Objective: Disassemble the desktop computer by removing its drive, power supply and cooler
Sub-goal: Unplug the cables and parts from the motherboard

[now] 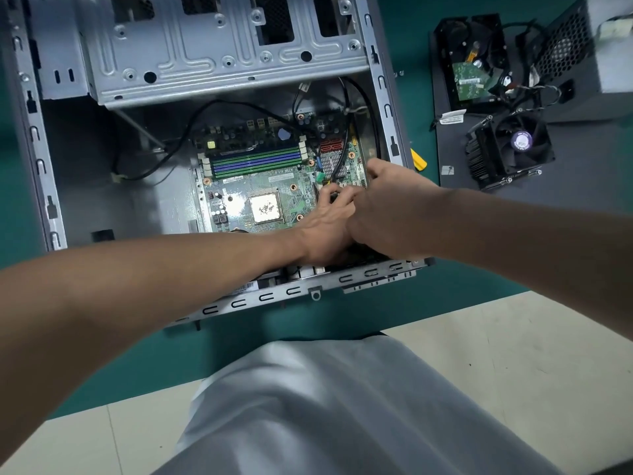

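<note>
The open grey computer case [51, 186] lies on the green mat with its motherboard [260, 186] exposed; the bare CPU [264, 208] shows with no cooler over it. My left hand [325, 231] and my right hand [383, 214] are both inside the case at the board's right side, fingers bunched around something small and dark near a black cable [342, 145]. What they grip is hidden. Outside the case, on a dark panel [455, 149] at the right, lie the hard drive [472, 73], the cooler with its fan [510, 149] and the grey power supply [589, 53].
An empty metal drive cage [219, 53] spans the case's far end. A loose black cable [154, 166] with a white plug lies on the case floor. A yellow tool tip [418, 161] pokes out beside the case's right wall. The mat's edge and pale floor are near me.
</note>
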Motion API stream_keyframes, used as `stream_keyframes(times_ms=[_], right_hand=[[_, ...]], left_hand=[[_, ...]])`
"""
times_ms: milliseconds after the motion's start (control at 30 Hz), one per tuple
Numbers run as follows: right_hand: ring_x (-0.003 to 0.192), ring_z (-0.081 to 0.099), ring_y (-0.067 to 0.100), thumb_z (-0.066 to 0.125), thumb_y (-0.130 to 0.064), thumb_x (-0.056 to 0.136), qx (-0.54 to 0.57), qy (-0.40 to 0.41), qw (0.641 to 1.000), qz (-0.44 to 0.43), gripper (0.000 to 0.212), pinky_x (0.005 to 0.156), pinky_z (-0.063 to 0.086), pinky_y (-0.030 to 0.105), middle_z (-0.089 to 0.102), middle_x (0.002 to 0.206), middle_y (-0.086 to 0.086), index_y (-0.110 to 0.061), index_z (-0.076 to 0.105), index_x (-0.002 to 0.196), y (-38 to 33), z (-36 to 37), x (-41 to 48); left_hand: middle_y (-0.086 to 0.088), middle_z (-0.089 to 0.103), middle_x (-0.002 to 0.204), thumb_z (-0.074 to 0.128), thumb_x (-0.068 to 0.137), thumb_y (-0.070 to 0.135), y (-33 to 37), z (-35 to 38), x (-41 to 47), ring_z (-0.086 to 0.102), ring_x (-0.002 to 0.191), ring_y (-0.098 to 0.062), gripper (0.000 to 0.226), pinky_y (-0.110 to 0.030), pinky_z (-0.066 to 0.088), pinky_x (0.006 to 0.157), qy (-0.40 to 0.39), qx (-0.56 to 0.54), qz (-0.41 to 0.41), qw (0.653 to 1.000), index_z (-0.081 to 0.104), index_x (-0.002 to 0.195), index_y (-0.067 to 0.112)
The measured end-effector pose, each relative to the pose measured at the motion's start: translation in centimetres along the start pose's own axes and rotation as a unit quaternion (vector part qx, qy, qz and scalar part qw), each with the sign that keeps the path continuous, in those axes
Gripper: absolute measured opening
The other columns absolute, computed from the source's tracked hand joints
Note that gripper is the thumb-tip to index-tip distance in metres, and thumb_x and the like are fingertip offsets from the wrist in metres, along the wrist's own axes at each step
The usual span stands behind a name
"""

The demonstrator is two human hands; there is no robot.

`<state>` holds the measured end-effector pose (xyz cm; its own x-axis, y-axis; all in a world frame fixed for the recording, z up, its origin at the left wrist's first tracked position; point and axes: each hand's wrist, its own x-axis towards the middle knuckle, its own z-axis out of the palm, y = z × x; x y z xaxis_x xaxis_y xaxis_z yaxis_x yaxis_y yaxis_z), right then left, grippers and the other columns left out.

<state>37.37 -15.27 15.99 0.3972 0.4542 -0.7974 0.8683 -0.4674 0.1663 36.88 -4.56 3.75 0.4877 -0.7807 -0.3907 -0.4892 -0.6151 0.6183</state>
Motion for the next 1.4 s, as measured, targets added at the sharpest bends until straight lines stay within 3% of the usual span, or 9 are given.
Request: stream_keyframes(times_ms=[267, 467, 567, 767, 933, 1000, 1133, 1233, 1400], right_hand=[[0.091, 0.059, 0.022, 0.06, -0.028, 0.093, 0.015, -0.023, 0.999, -0.042, 0.028, 0.096, 0.041, 0.037, 0.054, 0.074, -0.002, -0.021, 0.045, 0.071, -0.2, -0.2, 1.2], [0.082, 0.059, 0.024, 0.056, -0.018, 0.091, 0.096, -0.043, 0.993, -0.047, 0.036, 0.085, 0.052, 0.039, 0.044, 0.066, 0.0, -0.019, 0.034, 0.063, 0.0, -0.8, 0.9], [0.077, 0.055, 0.023, 0.053, -0.018, 0.093, 0.105, -0.046, 0.993, -0.034, 0.034, 0.082, 0.054, 0.038, 0.04, 0.064, 0.002, -0.017, 0.033, 0.065, -0.1, -1.0, 0.8], [0.086, 0.047, 0.022, 0.061, -0.018, 0.092, 0.146, -0.085, 0.986, -0.005, 0.009, 0.077, 0.046, 0.034, 0.04, 0.074, 0.003, -0.014, 0.056, 0.099, -0.5, -1.4, 1.3], [0.117, 0.049, 0.029, 0.069, -0.018, 0.087, 0.204, -0.143, 0.967, 0.043, 0.049, 0.084, 0.046, 0.035, 0.052, 0.118, 0.011, -0.012, 0.048, 0.131, -0.8, -1.9, 1.8], [0.118, 0.047, 0.029, 0.066, -0.02, 0.09, 0.219, -0.139, 0.965, 0.041, 0.048, 0.081, 0.045, 0.033, 0.049, 0.106, 0.005, -0.016, 0.046, 0.133, -0.7, -1.8, 1.9], [0.113, 0.05, 0.028, 0.06, -0.018, 0.093, 0.246, -0.132, 0.959, 0.041, 0.04, 0.083, 0.044, 0.031, 0.046, 0.094, 0.003, -0.011, 0.049, 0.132, -0.6, -1.6, 1.7], [0.101, 0.051, 0.021, 0.058, -0.022, 0.095, 0.148, -0.137, 0.979, 0.003, 0.011, 0.105, 0.034, 0.04, 0.058, 0.097, 0.002, -0.015, 0.06, 0.103, -0.3, -1.6, 1.3], [0.056, 0.02, 0.011, 0.061, -0.027, 0.092, 0.077, -0.139, 0.987, -0.007, 0.04, 0.107, 0.027, 0.041, 0.036, 0.065, -0.004, -0.023, 0.033, 0.065, -0.1, -1.9, 0.9]], left_hand=[[0.008, 0.011, 0.148, 0.053, 0.091, 0.007, 0.0, 0.2, 0.2, -0.003, 0.135, -0.028, 0.048, -0.046, 0.02, 0.115, -0.019, -0.034, -0.052, 0.998, 0.048, 0.133, 0.028], [0.02, 0.007, 0.131, 0.05, 0.087, -0.004, -0.2, 0.4, 0.4, 0.016, 0.132, -0.037, 0.06, -0.039, 0.041, 0.099, 0.001, -0.078, -0.059, 0.995, 0.042, 0.137, 0.027], [0.017, 0.008, 0.137, 0.051, 0.088, -0.002, -0.3, 0.6, 0.6, 0.006, 0.136, -0.036, 0.062, -0.047, 0.032, 0.109, -0.003, -0.05, -0.044, 0.998, 0.041, 0.139, 0.032], [0.003, 0.016, 0.148, 0.058, 0.09, 0.013, -0.8, 0.9, 0.5, 0.0, 0.135, -0.029, 0.05, -0.051, 0.013, 0.115, 0.008, -0.03, 0.012, 0.999, 0.053, 0.133, 0.036], [-0.003, 0.024, 0.146, 0.062, 0.088, 0.013, -0.7, 0.8, 0.1, 0.002, 0.129, -0.022, 0.055, -0.051, 0.018, 0.114, 0.033, -0.042, 0.018, 0.998, 0.05, 0.136, 0.034], [-0.001, 0.026, 0.142, 0.066, 0.086, 0.012, -0.6, 0.8, 0.0, 0.005, 0.119, -0.013, 0.053, -0.052, 0.023, 0.11, 0.064, -0.046, 0.03, 0.996, 0.053, 0.134, 0.03], [0.001, 0.015, 0.15, 0.058, 0.093, 0.019, -0.6, 0.6, 0.4, 0.002, 0.136, -0.034, 0.05, -0.047, 0.022, 0.113, 0.007, -0.042, 0.016, 0.999, 0.047, 0.139, 0.036], [-0.01, 0.027, 0.148, 0.059, 0.093, 0.019, -0.4, 0.3, 0.0, 0.002, 0.129, -0.019, 0.044, -0.049, 0.012, 0.112, 0.034, -0.036, 0.049, 0.998, 0.054, 0.136, 0.027], [-0.014, 0.04, 0.135, 0.061, 0.09, 0.013, -0.1, -0.1, -0.6, 0.011, 0.113, -0.009, 0.038, -0.045, 0.017, 0.104, 0.082, -0.086, 0.066, 0.991, 0.06, 0.127, 0.015]])
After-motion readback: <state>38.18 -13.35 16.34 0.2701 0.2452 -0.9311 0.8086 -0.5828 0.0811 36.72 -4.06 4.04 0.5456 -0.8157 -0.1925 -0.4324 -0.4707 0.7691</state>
